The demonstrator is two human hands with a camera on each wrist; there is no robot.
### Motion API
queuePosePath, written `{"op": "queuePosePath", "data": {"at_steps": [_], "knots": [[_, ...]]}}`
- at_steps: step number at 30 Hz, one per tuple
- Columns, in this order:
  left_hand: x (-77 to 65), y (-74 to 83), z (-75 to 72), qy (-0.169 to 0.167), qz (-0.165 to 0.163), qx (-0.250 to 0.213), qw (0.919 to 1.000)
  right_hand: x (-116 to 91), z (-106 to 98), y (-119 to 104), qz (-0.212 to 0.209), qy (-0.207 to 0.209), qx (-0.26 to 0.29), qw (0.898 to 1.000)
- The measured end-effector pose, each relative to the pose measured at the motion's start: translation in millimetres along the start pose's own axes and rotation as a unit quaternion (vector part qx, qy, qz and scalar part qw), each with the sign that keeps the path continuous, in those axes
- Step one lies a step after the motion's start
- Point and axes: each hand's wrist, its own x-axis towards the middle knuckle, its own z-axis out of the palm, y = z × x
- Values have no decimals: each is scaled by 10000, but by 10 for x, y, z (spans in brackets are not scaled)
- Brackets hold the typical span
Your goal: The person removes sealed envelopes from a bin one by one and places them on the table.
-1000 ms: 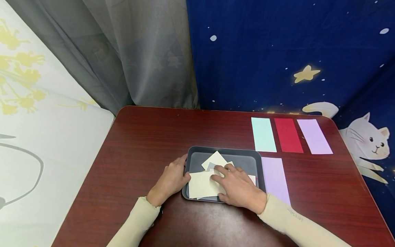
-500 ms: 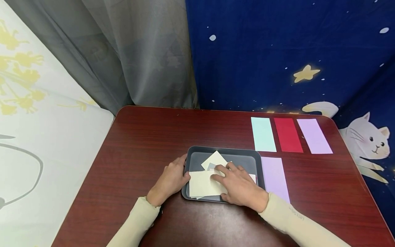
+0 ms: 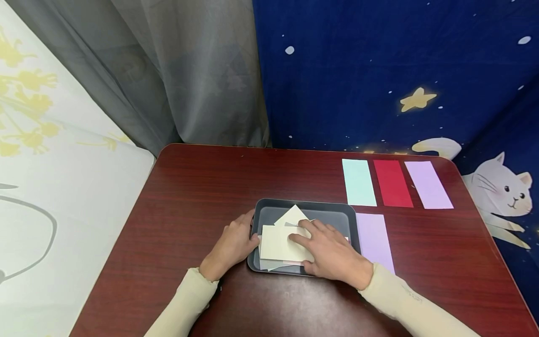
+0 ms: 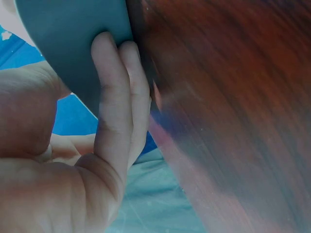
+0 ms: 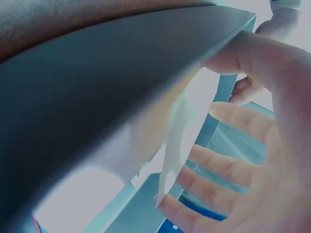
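A dark grey rectangular tray (image 3: 332,213) lies on the table, holding several loose paper cards. My left hand (image 3: 230,243) grips its left side, thumb at the rim and fingers along the outer wall; in the left wrist view those fingers (image 4: 114,92) press the tray wall (image 4: 73,29). Over the tray, my right hand (image 3: 334,250) holds a cream card (image 3: 280,243) on top of the others, fingers spread on it and thumb at its near edge. Another cream card (image 3: 292,215) lies turned behind it. My right hand covers the cards' right part.
On the reddish-brown table (image 3: 202,187), a mint sheet (image 3: 359,182), a red sheet (image 3: 393,183) and a lilac sheet (image 3: 429,185) lie in a row at the back right. Another lilac sheet (image 3: 375,238) lies against the tray's right side. Curtains (image 3: 210,70) hang behind.
The top cream card has shifted away from me and slightly right with my right hand, showing more cards beneath its near edge. My left hand has stayed at the tray.
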Motion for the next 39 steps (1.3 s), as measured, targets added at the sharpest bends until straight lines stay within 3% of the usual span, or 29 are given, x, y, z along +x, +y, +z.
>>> {"op": "queuePosePath", "data": {"at_steps": [18, 28, 39], "knots": [[10, -6, -3, 51, 85, 1, 10000, -251, -254, 211, 294, 255, -258, 9989], [9, -14, 3, 144, 172, 19, 9997, -494, -363, 399, 698, 390, -458, 9957], [4, -18, 16, 127, 174, 10, 9998, -799, -382, 589, 1458, 283, -444, 9879]]}}
